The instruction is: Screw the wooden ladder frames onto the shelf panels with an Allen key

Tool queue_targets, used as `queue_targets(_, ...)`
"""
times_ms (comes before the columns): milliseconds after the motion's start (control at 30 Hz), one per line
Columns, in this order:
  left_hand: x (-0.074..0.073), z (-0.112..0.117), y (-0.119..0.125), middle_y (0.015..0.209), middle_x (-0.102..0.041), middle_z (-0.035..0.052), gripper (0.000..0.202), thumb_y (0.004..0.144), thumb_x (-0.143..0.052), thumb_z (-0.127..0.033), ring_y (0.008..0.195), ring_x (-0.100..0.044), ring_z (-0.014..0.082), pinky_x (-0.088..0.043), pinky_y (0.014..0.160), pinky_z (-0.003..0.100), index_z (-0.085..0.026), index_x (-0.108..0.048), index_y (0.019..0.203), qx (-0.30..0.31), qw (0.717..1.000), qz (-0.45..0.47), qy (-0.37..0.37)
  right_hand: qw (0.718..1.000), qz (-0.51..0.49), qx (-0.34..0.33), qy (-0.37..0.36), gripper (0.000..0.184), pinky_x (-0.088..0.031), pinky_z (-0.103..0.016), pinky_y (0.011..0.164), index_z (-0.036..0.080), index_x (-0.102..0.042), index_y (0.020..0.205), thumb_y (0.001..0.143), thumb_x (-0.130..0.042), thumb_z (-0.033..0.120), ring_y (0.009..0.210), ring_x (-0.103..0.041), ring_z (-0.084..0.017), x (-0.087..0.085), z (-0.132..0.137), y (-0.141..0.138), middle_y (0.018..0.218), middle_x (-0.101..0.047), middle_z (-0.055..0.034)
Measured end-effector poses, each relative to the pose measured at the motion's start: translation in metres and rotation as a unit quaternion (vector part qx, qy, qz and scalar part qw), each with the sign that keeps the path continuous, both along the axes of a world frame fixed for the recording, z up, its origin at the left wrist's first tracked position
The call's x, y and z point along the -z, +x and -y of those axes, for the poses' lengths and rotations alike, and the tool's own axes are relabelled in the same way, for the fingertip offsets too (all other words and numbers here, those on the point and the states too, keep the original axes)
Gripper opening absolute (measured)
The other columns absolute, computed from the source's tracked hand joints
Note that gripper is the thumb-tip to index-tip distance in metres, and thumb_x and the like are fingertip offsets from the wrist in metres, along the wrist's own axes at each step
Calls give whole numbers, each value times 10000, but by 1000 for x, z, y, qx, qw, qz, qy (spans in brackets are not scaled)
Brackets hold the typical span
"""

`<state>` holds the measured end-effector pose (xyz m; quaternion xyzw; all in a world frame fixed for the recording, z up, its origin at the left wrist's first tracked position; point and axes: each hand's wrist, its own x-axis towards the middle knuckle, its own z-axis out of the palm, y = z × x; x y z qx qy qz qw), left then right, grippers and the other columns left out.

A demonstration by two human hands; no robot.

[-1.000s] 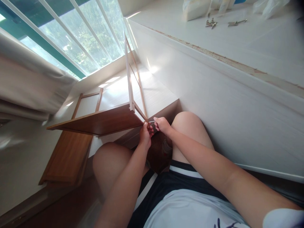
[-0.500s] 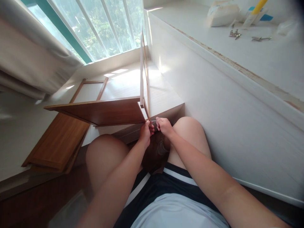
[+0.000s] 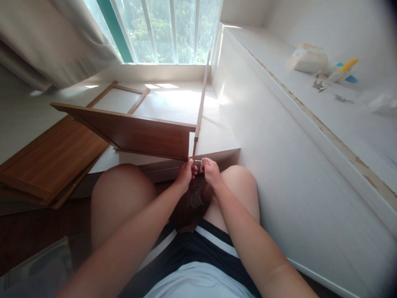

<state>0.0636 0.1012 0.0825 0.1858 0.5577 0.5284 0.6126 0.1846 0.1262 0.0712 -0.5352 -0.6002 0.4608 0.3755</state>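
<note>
A brown wooden panel (image 3: 136, 134) stands raised off the floor, joined at its near corner to a thin upright frame piece (image 3: 201, 103). My left hand (image 3: 185, 174) is closed at that corner, fingers pinched against the panel's edge. My right hand (image 3: 210, 170) is closed too, pinching a small metal piece, a screw or key, at the same joint. What exactly each hand holds is too small to name. My knees sit either side of the hands.
A low white platform (image 3: 173, 103) lies under the window. More brown panels (image 3: 46, 161) lie at the left. A white ledge (image 3: 325, 111) at the right carries loose screws (image 3: 319, 85), a bag (image 3: 310, 60) and packets. A curtain (image 3: 46, 41) hangs at the upper left.
The view has swung, so the window and ledge now sit further right and the upright piece looks more vertical. Both hands stay pinched at the same corner joint.
</note>
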Motion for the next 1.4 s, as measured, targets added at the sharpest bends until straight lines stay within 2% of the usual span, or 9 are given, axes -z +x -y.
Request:
queue_targets(233, 1, -1, 0, 616, -591, 21, 246, 827, -589, -375, 464, -506, 94, -302, 408, 196, -149, -672, 777, -13, 1000, 18, 1, 1000, -4, -8, -1, 432, -386, -263, 566, 222, -435, 643, 967, -335, 489, 526, -465, -149, 1, 4, 0, 549, -514, 6)
queue_targets(467, -2, -1, 1, 579, -600, 30, 218, 818, -619, -350, 427, -490, 94, -281, 389, 190, -154, -664, 732, -29, 999, 39, 0, 1000, 15, -2, -19, 475, -400, -263, 553, 222, -438, 645, 953, -320, 565, 521, -485, -151, 3, 5, -1, 542, -528, -3)
queue_targets(767, -2, -2, 3, 533, -589, 25, 201, 828, -605, -290, 405, -478, 94, -276, 377, 181, -150, -665, 698, -45, 997, 56, 1, 997, -18, 3, -78, 505, -351, -258, 446, 220, -430, 634, 920, -349, 628, 456, -451, -135, -1, 2, -5, 520, -521, -7)
queue_targets(1000, -2, -2, 3, 520, -575, 21, 208, 830, -608, -295, 401, -477, 97, -262, 376, 192, -154, -658, 685, -47, 998, 38, 8, 996, -21, 11, -86, 531, -319, -259, 402, 210, -468, 601, 912, -356, 625, 399, -424, -120, -3, 2, -5, 480, -516, -8)
queue_targets(1233, -1, -1, 3, 537, -573, 28, 234, 847, -572, -319, 417, -493, 112, -274, 385, 209, -160, -658, 697, -36, 999, 6, 14, 981, -108, 22, -159, 527, -227, -242, 335, 191, -498, 547, 891, -406, 580, 308, -351, -95, 5, -1, -7, 399, -503, -14)
queue_targets(1400, -2, -1, 4, 542, -574, 30, 245, 846, -567, -342, 420, -486, 111, -274, 394, 217, -164, -651, 700, -29, 999, -7, 12, 971, -126, 32, -201, 500, -219, -235, 318, 197, -476, 555, 878, -421, 574, 297, -344, -93, 8, -2, -8, 391, -501, -10)
